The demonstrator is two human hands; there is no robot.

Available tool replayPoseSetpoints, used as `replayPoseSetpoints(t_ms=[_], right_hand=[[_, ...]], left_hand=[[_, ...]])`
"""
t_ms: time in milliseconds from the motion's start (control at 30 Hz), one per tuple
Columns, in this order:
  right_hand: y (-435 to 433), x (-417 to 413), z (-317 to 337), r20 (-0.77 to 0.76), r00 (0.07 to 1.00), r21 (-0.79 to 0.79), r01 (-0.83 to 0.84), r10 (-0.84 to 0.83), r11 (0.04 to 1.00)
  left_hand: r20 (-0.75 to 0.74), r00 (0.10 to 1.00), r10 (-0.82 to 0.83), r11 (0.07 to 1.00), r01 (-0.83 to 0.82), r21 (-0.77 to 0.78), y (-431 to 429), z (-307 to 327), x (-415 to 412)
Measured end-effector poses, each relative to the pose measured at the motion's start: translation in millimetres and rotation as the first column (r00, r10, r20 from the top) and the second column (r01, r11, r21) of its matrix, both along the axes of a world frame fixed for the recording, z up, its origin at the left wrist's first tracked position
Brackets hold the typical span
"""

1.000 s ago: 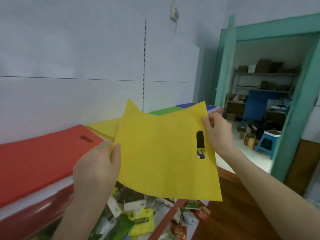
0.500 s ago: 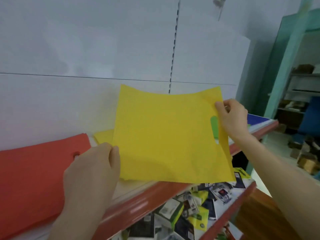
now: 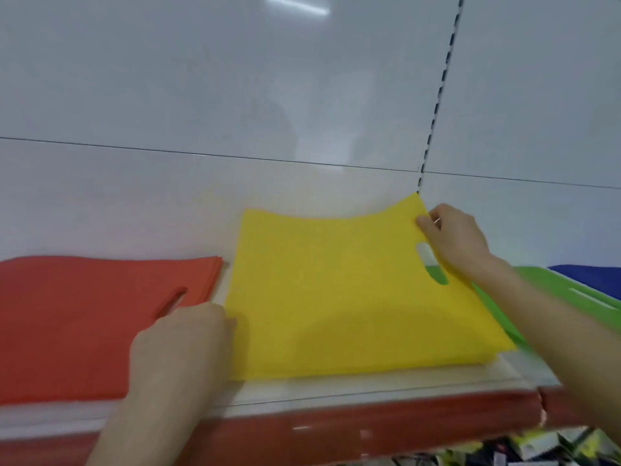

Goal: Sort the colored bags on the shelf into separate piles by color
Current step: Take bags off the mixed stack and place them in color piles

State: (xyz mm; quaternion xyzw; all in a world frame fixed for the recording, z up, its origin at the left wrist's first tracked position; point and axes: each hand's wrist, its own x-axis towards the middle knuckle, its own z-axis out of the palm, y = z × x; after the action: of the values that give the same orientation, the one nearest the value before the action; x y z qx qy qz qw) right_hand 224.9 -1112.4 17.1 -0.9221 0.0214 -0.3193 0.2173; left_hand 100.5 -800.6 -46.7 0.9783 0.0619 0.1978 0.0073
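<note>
A yellow bag (image 3: 336,290) with a cut-out handle lies over the yellow pile on the shelf (image 3: 369,388), its far right corner still raised. My right hand (image 3: 453,240) pinches that right edge beside the handle hole. My left hand (image 3: 181,341) holds the bag's near left corner, fingers hidden under the edge. To the left sits a red pile (image 3: 84,314). On the right, a green pile (image 3: 554,290) shows partly under the yellow bag, and a blue pile (image 3: 591,274) lies beyond it.
A white panelled wall (image 3: 268,95) with a slotted upright (image 3: 437,95) backs the shelf. The shelf has a red front lip (image 3: 336,428). Below at the bottom right, a lower shelf holds several small packets (image 3: 537,449).
Both hands have carried the yellow bag down and forward from mid-air onto the yellow pile on the shelf. My view has swung left, away from the doorway.
</note>
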Motion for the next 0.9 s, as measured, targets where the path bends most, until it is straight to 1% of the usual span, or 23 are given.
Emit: replayPoseSetpoints(t_ms=[67,200,267,333,400,567,700,767,833,900], right_hand=[[1,8,-10,-0.079,0.997,-0.076,-0.014,0.008,0.997],[0,20,-35,-0.238,0.969,-0.258,0.01,-0.073,0.966],[-1,22,-45,-0.286,0.953,-0.337,-0.001,-0.101,0.941],[-2,22,-51,-0.307,0.945,-0.375,-0.013,-0.111,0.927],[0,24,-54,-0.312,0.943,-0.403,-0.022,-0.115,0.915],[5,27,-58,-0.324,0.933,-0.47,-0.015,-0.157,0.882],[3,28,-58,-0.258,0.947,-0.516,0.033,-0.192,0.856],[0,27,-57,-0.236,0.953,-0.523,0.038,-0.187,0.852],[-3,27,-55,-0.228,0.96,-0.513,0.024,-0.163,0.858],[-4,25,-47,-0.21,0.972,-0.442,0.003,-0.106,0.897]], left_hand=[[-0.033,0.999,0.033,0.999,-0.032,0.023,-4,-2,-2],[-0.068,0.996,0.053,0.997,-0.049,0.062,-9,-5,-4],[-0.06,0.997,0.047,0.996,-0.042,0.081,-10,-7,-5],[-0.088,0.994,0.068,0.995,-0.061,0.081,-11,-5,-9],[-0.078,0.994,0.071,0.996,-0.067,0.056,-11,-6,-8],[-0.08,0.996,0.044,0.997,-0.038,0.072,-11,-6,-9],[-0.04,0.999,0.031,0.997,-0.028,0.074,-13,-6,-8],[0.015,1.0,0.001,0.996,-0.002,0.088,-15,-3,-9],[0.031,0.998,-0.047,0.995,0.045,0.089,-13,-5,-6],[0.101,0.992,-0.074,0.996,0.069,0.048,-7,-11,0]])
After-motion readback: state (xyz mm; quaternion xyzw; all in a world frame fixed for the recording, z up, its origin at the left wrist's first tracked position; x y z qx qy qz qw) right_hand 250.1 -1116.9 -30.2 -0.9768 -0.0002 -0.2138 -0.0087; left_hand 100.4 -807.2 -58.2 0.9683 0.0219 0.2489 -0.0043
